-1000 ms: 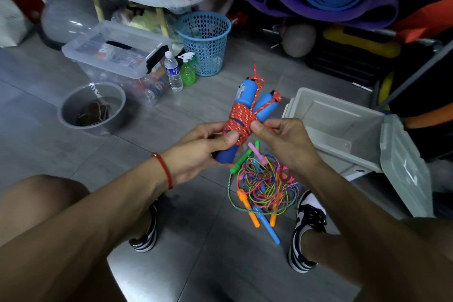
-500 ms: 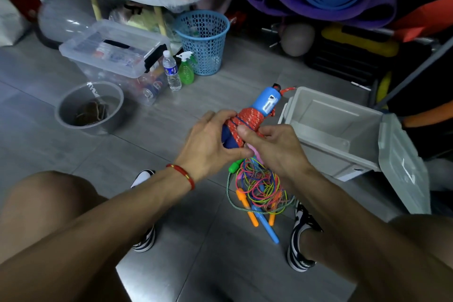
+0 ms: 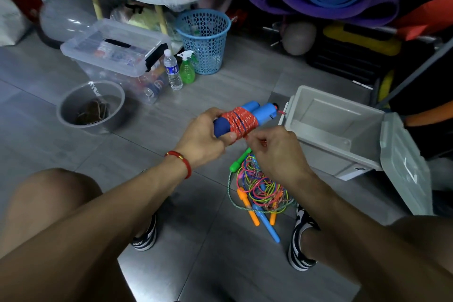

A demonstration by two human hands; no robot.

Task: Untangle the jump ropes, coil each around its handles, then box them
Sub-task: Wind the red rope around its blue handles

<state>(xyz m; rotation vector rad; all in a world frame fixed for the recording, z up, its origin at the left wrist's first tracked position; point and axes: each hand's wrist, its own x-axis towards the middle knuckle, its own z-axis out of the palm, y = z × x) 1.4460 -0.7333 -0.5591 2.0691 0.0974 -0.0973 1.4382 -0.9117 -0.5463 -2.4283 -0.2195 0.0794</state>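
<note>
Left hand point(image 3: 204, 136) grips the blue handles point(image 3: 255, 111), red rope point(image 3: 239, 121) coiled around them, held just left of the open grey box point(image 3: 338, 130). Right hand point(image 3: 274, 152) fingers pinch the rope end under the coil. Remaining tangled ropes point(image 3: 259, 186) lie on the floor between the shoes.

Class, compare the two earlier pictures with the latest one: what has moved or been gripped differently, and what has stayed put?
The blue-handled jump rope wrapped in red cord has tipped from upright to lying sideways, handle ends towards the open grey plastic box. The left hand still grips its dark lower end; the right hand now pinches the cord beneath the coil. The tangled pile of coloured ropes and the box stayed put.
</note>
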